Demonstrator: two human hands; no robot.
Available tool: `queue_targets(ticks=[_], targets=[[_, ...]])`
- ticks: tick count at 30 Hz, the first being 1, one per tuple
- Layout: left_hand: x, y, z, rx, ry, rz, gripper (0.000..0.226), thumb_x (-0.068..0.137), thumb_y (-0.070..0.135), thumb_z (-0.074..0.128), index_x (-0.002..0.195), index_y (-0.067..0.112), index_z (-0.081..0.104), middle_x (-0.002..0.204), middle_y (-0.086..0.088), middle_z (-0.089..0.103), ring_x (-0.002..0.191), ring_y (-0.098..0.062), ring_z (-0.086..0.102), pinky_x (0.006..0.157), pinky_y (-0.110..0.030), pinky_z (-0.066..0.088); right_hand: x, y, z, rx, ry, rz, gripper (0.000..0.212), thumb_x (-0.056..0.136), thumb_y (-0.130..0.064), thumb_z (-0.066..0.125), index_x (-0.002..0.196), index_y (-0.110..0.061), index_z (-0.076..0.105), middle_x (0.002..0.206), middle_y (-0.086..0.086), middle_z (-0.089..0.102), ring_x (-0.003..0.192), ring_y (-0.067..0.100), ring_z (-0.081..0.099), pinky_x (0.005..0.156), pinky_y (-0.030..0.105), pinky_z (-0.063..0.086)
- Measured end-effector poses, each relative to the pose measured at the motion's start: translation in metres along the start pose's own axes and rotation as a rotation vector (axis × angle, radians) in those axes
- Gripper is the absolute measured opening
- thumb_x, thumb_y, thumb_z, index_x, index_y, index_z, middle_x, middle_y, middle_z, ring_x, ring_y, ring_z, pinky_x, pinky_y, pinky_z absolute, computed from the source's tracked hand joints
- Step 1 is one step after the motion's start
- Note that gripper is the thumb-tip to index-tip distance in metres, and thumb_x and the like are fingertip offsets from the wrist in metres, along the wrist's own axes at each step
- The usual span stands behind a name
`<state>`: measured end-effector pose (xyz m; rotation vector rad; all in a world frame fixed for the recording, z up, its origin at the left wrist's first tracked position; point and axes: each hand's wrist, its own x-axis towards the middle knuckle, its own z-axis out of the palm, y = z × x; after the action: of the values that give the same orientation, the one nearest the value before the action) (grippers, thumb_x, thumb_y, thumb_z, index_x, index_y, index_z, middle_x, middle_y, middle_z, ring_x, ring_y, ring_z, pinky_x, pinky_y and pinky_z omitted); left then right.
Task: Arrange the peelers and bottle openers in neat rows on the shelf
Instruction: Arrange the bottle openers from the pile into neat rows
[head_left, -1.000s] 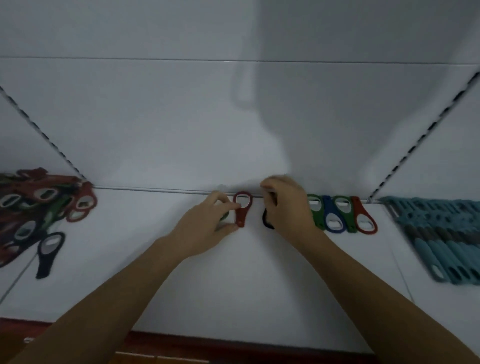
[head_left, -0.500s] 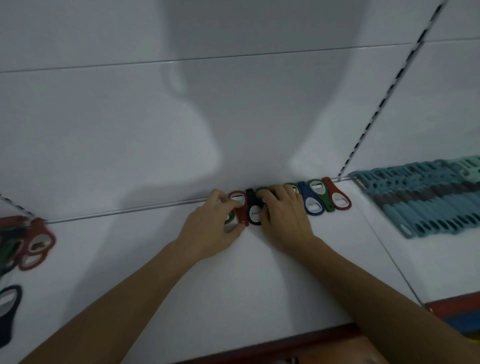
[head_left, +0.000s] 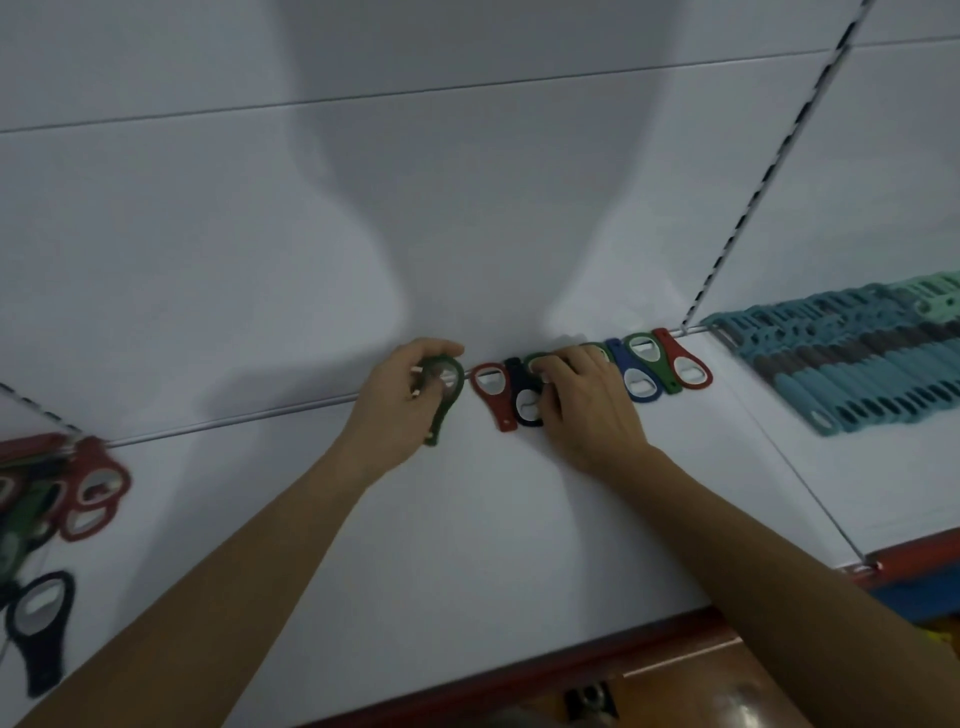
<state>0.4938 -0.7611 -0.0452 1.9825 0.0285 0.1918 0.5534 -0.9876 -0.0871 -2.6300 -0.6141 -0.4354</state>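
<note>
While the left hand (head_left: 397, 410) pinches the ring end of a green bottle opener (head_left: 445, 397), its grip is closed on that ring, and the handle points down toward six o'clock. Whether the handle tip touches the white shelf (head_left: 467, 545) cannot be told. At three o'clock of this hand, along the back edge of the shelf, runs the row of bottle openers (head_left: 644, 371). First comes a red opener (head_left: 492, 397) with its ring at twelve o'clock, and touching it is a black opener (head_left: 522, 402) with its ring at six. The right hand (head_left: 584, 410) lies over the middle of the row with bent fingers on a half-hidden green one and the thumb against the black opener. Whether its grip pinches anything or only presses is not clear. Past it sit a blue opener (head_left: 635, 379), another green and another red, side by side. Teal peelers (head_left: 857, 374) lie in a packed row at three o'clock of the view, well apart from the hands. At nine o'clock is a loose heap of openers (head_left: 88, 493), and near it at eight o'clock a lone black one (head_left: 39, 623)
</note>
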Motion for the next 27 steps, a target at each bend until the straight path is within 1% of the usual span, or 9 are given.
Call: queue_targets(ticks=[4,7,9,11,13,16,20,23,27], targets=[[-0.005,-0.001,-0.011,0.179,0.118,0.305,0.027,0.090,-0.006,0.069,0.095,0.021,0.071,0.100,0.000,0.064,0.089,-0.014,0.068,0.084,-0.022,0.056,0.000,0.000,0.001,-0.008,0.009,-0.003,0.023,0.092,-0.014,0.055,0.110,-0.009,0.068,0.106,0.009,0.064,0.099,0.029,0.055,0.086,0.045,0.048],[-0.016,-0.015,-0.013,0.438,0.010,0.450,0.016,0.086,0.001,0.077,0.097,0.012,0.072,0.099,0.002,0.062,0.085,-0.011,0.062,0.082,-0.025,0.055,0.000,0.001,0.002,-0.011,0.023,-0.012,0.022,0.091,-0.011,0.056,0.108,-0.008,0.069,0.105,0.010,0.065,0.099,0.030,0.056,0.086,0.048,0.049],[-0.024,-0.021,-0.015,0.467,-0.144,0.389,0.026,0.082,0.009,0.083,0.104,0.015,0.071,0.106,0.005,0.063,0.093,-0.010,0.062,0.088,-0.029,0.052,0.000,0.000,0.002,-0.013,0.018,-0.014,0.022,0.092,-0.010,0.056,0.109,-0.007,0.069,0.106,0.011,0.065,0.099,0.030,0.056,0.087,0.047,0.049],[-0.030,-0.025,-0.017,0.440,-0.240,0.339,0.037,0.080,0.020,0.086,0.113,0.019,0.070,0.114,0.008,0.063,0.104,-0.008,0.061,0.096,-0.023,0.047,0.000,0.000,0.001,-0.015,0.018,-0.015,0.022,0.092,-0.011,0.056,0.109,-0.007,0.069,0.107,0.010,0.064,0.099,0.030,0.056,0.087,0.047,0.049],[-0.034,-0.025,-0.017,0.417,-0.175,0.330,0.035,0.084,0.026,0.083,0.115,0.020,0.069,0.116,0.009,0.064,0.106,-0.006,0.061,0.098,-0.021,0.046,-0.001,0.000,0.001,-0.014,0.027,-0.024,0.021,0.092,-0.011,0.057,0.109,-0.007,0.069,0.106,0.010,0.064,0.099,0.029,0.056,0.087,0.047,0.050],[-0.036,-0.031,-0.010,0.482,-0.029,0.238,0.033,0.092,0.035,0.073,0.120,0.019,0.069,0.116,0.007,0.060,0.106,-0.011,0.058,0.097,-0.029,0.047,-0.002,0.000,0.000,-0.001,0.015,-0.022,0.022,0.094,-0.013,0.057,0.111,-0.008,0.069,0.108,0.010,0.064,0.101,0.028,0.056,0.089,0.043,0.048],[-0.034,-0.035,0.008,0.657,-0.032,0.141,0.043,0.088,0.045,0.060,0.126,0.026,0.067,0.120,0.005,0.053,0.114,-0.018,0.050,0.097,-0.040,0.039,-0.002,0.000,-0.002,-0.010,-0.009,-0.024,0.024,0.093,-0.014,0.056,0.111,-0.009,0.069,0.108,0.009,0.064,0.102,0.028,0.055,0.090,0.042,0.046],[-0.029,-0.027,0.018,0.659,-0.041,0.101,0.041,0.089,0.043,0.061,0.127,0.030,0.065,0.122,0.008,0.052,0.118,-0.017,0.046,0.095,-0.039,0.034,-0.001,-0.001,-0.005,-0.013,-0.037,-0.015,0.025,0.092,-0.016,0.055,0.112,-0.010,0.068,0.109,0.009,0.064,0.103,0.028,0.055,0.092,0.044,0.046],[-0.030,-0.026,0.028,0.681,0.021,0.080,0.048,0.084,0.053,0.049,0.124,0.033,0.066,0.121,0.011,0.052,0.117,-0.015,0.047,0.095,-0.042,0.037,-0.001,-0.001,-0.007,-0.007,-0.087,-0.012,0.028,0.092,-0.019,0.052,0.114,-0.011,0.066,0.112,0.008,0.063,0.106,0.028,0.053,0.096,0.046,0.045]])
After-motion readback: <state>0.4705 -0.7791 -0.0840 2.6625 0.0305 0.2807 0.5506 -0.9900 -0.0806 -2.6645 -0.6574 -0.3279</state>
